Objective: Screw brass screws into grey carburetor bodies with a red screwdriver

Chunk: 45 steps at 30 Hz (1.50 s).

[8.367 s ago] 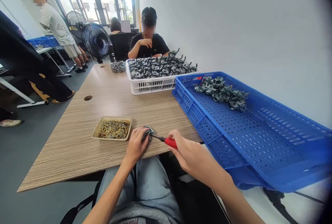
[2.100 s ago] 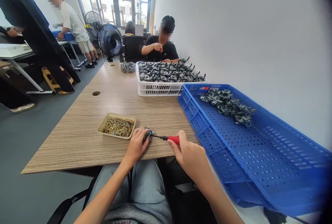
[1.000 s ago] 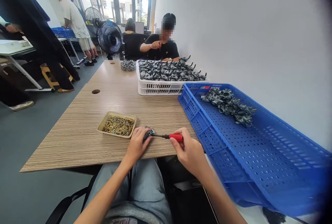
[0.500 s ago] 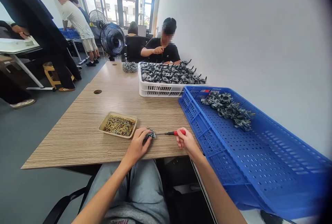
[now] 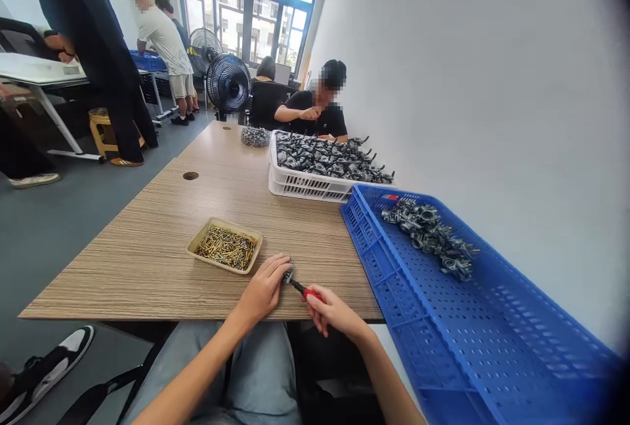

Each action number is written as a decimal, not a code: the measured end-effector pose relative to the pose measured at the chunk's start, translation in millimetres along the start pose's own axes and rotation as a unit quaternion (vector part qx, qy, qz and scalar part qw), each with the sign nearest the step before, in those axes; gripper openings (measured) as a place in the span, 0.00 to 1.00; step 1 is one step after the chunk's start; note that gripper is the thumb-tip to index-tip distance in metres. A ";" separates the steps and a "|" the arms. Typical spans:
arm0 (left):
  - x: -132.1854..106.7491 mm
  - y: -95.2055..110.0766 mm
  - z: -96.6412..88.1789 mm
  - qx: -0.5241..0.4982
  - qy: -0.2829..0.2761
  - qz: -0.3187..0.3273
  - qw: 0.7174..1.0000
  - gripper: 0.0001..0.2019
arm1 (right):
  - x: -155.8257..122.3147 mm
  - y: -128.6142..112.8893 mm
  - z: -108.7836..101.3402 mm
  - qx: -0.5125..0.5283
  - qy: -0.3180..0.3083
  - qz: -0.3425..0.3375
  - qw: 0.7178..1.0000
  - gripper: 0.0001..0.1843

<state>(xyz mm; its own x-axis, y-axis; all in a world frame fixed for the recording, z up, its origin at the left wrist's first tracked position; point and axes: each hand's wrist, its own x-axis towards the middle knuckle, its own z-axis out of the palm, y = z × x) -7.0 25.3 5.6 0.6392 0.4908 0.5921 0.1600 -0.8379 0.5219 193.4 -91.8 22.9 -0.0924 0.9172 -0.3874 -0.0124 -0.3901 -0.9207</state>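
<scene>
My left hand is closed over a small dark metal part near the front of the table; most of the part is hidden under the fingers. It looks like the grey castings in the baskets. My right hand grips a screwdriver by its red handle, at the table's front edge. The black front end of the screwdriver points up and left and meets the part, its tip hidden there. Left of my left hand stands a beige tray holding many brass-coloured screw-like pieces.
A blue crate with several metal castings stands at the right. Behind it is a white basket heaped with castings. A clear tub of small parts sits farther back. A co-worker sits across the table.
The screwdriver has swung from lying level to slanting, and its handle has come closer to the part. My right hand has moved left and down. The whole view has shifted slightly.
</scene>
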 end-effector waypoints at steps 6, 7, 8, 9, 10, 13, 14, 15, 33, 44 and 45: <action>-2.0 -3.4 2.3 -0.016 0.005 0.011 1.000 0.30 | 12.4 16.3 30.8 0.092 0.026 -0.025 0.995 0.29; -1.8 -3.3 2.1 -0.013 0.007 0.012 1.000 0.31 | 14.6 17.4 34.8 0.105 0.036 -0.031 0.993 0.29; -1.6 -3.3 1.9 -0.009 0.012 0.010 1.000 0.32 | 16.5 17.8 38.1 0.117 0.046 -0.038 0.991 0.29; -1.3 -3.3 1.7 -0.005 0.020 0.007 1.000 0.33 | 18.1 17.5 40.4 0.128 0.059 -0.045 0.989 0.29; -1.0 -3.6 1.7 -0.002 0.029 0.001 1.000 0.32 | 19.3 16.5 41.9 0.139 0.073 -0.053 0.986 0.30; -0.7 -5.7 3.3 -0.001 0.059 -0.015 0.998 0.28 | 19.4 9.3 40.6 0.169 0.123 -0.082 0.974 0.30; -0.8 -6.8 4.2 -0.004 0.065 -0.020 0.998 0.26 | 17.8 5.4 38.3 0.179 0.143 -0.093 0.969 0.31; -1.0 -8.3 5.3 -0.008 0.068 -0.025 0.997 0.24 | 14.9 0.6 35.1 0.188 0.163 -0.105 0.963 0.31; 0.6 -41.9 19.6 -0.121 -0.070 -0.059 0.988 0.15 | -306.0 -39.0 -61.9 0.132 0.681 -0.203 0.691 0.24; 1.6 -51.8 24.1 -0.060 -0.096 0.010 0.993 0.15 | -430.2 120.8 -35.1 0.135 0.900 0.057 0.411 0.19; 2.6 -50.8 22.8 -0.052 -0.096 0.017 0.994 0.15 | -438.8 127.6 -28.5 0.121 0.904 0.061 0.406 0.20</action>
<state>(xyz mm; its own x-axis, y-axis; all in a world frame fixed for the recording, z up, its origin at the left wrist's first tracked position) 3.7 63.7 -33.4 0.7761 0.4003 0.4873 0.0639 -0.8187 0.5707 260.8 -541.8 74.0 0.7714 -0.6356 -0.0325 -0.2353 -0.2374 -0.9425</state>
